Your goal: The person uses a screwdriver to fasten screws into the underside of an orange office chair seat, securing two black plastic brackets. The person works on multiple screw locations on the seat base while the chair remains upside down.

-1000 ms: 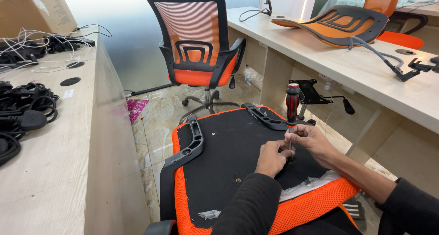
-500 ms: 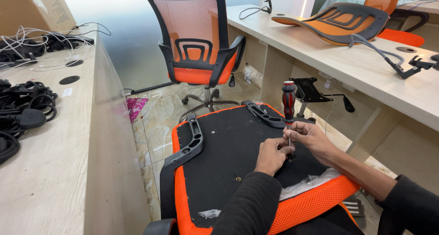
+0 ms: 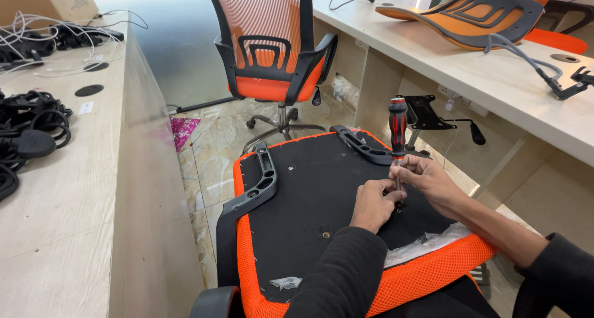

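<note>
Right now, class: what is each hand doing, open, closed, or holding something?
Left hand: curled closed beside the screwdriver tip on the upturned chair seat.
Right hand: closed around the screwdriver shaft.

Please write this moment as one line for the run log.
left hand: steadies tip on seat underside | right hand: on shaft of upright screwdriver | armrest: lying on seat

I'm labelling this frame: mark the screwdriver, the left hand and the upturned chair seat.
screwdriver (image 3: 397, 125), head view, on its red-and-black handle.
left hand (image 3: 373, 205), head view, back of the hand.
upturned chair seat (image 3: 309, 188), head view, bare black underside.
</note>
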